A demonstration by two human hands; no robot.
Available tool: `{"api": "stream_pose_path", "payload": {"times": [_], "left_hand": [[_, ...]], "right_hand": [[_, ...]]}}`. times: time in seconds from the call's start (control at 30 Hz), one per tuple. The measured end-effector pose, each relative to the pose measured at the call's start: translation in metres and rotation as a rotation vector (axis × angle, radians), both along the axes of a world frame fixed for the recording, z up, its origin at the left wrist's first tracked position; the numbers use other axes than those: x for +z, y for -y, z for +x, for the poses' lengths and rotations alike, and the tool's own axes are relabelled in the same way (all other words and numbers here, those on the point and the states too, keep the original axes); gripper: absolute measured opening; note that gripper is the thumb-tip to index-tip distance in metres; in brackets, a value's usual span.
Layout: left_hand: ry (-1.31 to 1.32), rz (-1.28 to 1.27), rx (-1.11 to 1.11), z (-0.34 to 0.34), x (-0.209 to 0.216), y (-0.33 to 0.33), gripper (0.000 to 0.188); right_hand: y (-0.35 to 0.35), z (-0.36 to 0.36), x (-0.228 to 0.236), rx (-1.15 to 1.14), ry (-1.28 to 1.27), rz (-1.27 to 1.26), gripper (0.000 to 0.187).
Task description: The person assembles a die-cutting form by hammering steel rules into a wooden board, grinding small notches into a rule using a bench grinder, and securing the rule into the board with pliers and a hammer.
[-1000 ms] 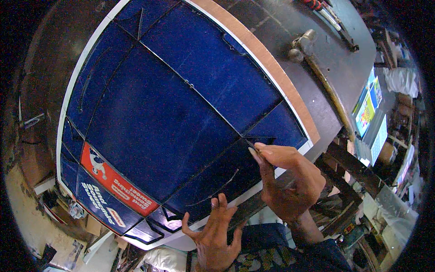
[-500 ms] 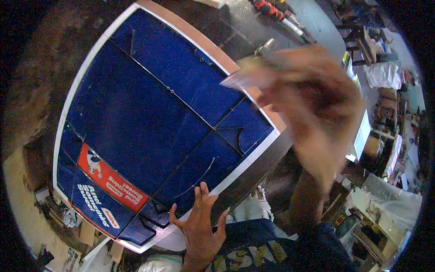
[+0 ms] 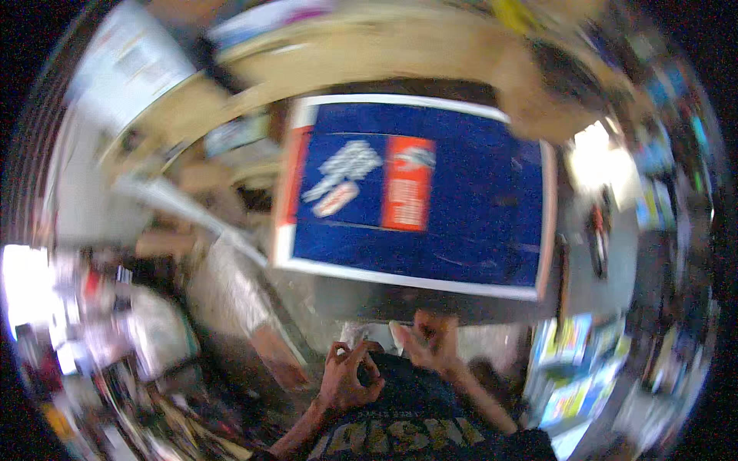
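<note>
A large blue panel (image 3: 477,177) with a white border, a red block and pale lettering lies in front of me, smeared by motion. Both my hands are held close to my body, off the panel's near edge. My left hand (image 3: 352,378) has its fingers curled in toward the thumb, with a whitish bit beside the fingertips. Close to its right, my right hand (image 3: 435,346) is bent closed, and a small pale thing shows at its fingers. Blur hides what either hand holds.
The panel rests on a dark table (image 3: 354,301). Behind it runs a long pale wooden piece (image 3: 369,61). A blurred tan shape (image 3: 530,92) covers the panel's far right corner. Bright printed sheets (image 3: 573,361) lie at the right, and a plank (image 3: 280,357) at the left.
The view has swung round, so the panel now lies straighter and farther off. My left hand has left the panel's edge and curled up. My right hand has come down beside it.
</note>
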State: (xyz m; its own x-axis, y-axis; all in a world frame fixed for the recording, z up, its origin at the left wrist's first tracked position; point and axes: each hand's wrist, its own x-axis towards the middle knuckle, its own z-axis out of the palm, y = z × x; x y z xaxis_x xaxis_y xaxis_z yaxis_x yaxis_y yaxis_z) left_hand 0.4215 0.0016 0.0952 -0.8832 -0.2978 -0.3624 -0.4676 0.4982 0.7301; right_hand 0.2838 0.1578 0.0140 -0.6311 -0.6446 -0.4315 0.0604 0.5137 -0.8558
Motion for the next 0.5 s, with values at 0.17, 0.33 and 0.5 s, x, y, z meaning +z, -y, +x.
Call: {"api": "stream_pose_path", "payload": {"times": [0.17,0.33,0.5], "left_hand": [[-0.035,-0.354,0.336,0.109,0.004,-0.001,0.058],[-0.14,-0.409,0.742,0.177,0.038,0.008,0.041],[-0.403,-0.4,1.057,0.295,0.104,0.056,0.03]], "right_hand": [[0.009,0.102,-0.09,0.619,-0.111,-0.316,0.018],[0.121,0.089,0.026,0.958,-0.052,-0.118,0.013],[0.313,0.156,0.206,0.896,-0.46,-1.087,0.05]]}}
